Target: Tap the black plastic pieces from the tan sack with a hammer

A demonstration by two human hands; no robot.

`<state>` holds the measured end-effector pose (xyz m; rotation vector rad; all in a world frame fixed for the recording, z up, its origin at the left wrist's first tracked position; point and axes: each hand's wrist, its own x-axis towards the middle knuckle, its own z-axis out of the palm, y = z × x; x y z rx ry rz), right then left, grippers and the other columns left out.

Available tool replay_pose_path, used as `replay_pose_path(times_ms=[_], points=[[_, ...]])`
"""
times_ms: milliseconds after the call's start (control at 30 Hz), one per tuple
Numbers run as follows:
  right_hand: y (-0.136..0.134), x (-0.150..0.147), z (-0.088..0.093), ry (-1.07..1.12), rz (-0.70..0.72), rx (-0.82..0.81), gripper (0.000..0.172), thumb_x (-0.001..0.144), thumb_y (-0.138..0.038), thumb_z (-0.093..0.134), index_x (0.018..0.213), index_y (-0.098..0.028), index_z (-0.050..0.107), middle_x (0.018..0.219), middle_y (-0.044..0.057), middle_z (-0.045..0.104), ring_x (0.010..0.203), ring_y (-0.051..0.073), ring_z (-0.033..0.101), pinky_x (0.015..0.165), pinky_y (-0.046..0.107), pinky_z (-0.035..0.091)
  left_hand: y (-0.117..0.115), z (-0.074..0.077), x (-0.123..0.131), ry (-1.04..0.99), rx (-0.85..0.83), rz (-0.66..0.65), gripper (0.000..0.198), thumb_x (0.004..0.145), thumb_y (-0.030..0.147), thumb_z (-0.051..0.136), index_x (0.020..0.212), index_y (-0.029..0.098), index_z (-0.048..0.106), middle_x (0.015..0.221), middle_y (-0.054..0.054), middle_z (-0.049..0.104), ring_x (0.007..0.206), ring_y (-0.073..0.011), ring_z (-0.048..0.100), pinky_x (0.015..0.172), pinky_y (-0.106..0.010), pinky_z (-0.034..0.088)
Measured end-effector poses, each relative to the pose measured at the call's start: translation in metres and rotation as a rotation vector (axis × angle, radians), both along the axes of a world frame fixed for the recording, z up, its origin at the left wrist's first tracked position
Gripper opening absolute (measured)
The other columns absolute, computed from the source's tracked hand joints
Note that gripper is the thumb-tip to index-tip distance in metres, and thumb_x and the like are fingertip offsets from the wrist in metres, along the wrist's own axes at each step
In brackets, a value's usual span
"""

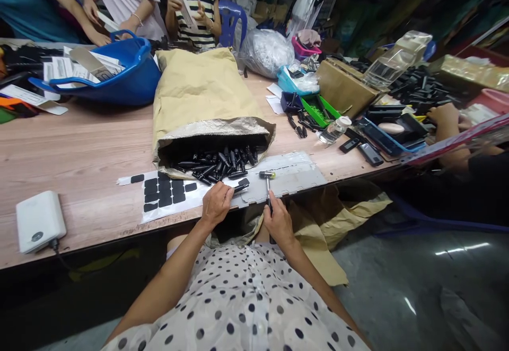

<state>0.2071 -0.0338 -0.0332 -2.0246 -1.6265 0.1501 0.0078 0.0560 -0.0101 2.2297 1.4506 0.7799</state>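
My left hand [217, 202] is closed around a small black cylindrical part [240, 187], whose far end points right over the table edge. In my right hand [280, 219] is the handle of a small hammer [268, 176] with a dark and yellowish head. The hammer head rests on or just above a grey board [292, 173]; I cannot tell which. Just beyond my hands lies a large brown paper sack [199, 88], its mouth facing me and full of black cylindrical parts [226, 161]. White sheets with black rounded stickers [165, 191] lie left of my left hand.
A white power bank [40, 221] with a cable sits at left. Beyond it stands a blue basin [119, 83] of white boxes. Right are a green tray [320, 110], a bottle [335, 130] and a blue tray [384, 136]. Co-workers stand across the table; another person's hand [444, 115] is at right.
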Motion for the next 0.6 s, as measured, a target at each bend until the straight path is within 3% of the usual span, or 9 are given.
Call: replay_pose_path(times_ms=[133, 300, 433, 600], points=[[0.0, 0.0, 0.0, -0.038, 0.003, 0.01, 0.053, 0.092, -0.023, 0.043, 0.143, -0.015, 0.057, 0.106, 0.015, 0.069, 0.09, 0.028, 0.065, 0.081, 0.038, 0.056, -0.018, -0.002, -0.006, -0.041, 0.151, -0.148, 0.033, 0.101, 0.031, 0.041, 0.087, 0.02, 0.068, 0.08, -0.004, 0.063, 0.075, -0.0154, 0.061, 0.07, -0.026, 0.046], [-0.001, 0.0, -0.002, -0.087, 0.002, 0.03, 0.053, 0.092, -0.023, 0.045, 0.142, -0.015, 0.058, 0.102, 0.013, 0.071, 0.084, 0.026, 0.064, 0.078, 0.036, 0.055, -0.055, -0.019, -0.018, 0.045, 0.352, -0.339, 0.03, 0.103, 0.032, 0.042, 0.097, 0.018, 0.068, 0.079, -0.004, 0.067, 0.067, -0.0158, 0.061, 0.061, -0.028, 0.045], [-0.001, -0.001, -0.003, -0.1, 0.006, 0.038, 0.053, 0.092, -0.022, 0.045, 0.143, -0.015, 0.058, 0.105, 0.013, 0.071, 0.084, 0.026, 0.064, 0.079, 0.036, 0.055, -0.071, -0.032, -0.02, 0.193, 0.288, -0.296, 0.037, 0.105, 0.034, 0.034, 0.102, 0.02, 0.068, 0.077, -0.004, 0.068, 0.065, -0.0182, 0.064, 0.057, -0.029, 0.045], [-0.001, -0.001, -0.005, -0.107, 0.002, 0.069, 0.054, 0.092, -0.023, 0.044, 0.144, -0.016, 0.056, 0.102, 0.013, 0.07, 0.084, 0.026, 0.064, 0.077, 0.035, 0.055, -0.071, -0.032, -0.015, 0.127, 0.237, -0.249, 0.031, 0.104, 0.031, 0.038, 0.106, 0.022, 0.068, 0.081, -0.003, 0.072, 0.065, -0.0173, 0.068, 0.058, -0.027, 0.047]])
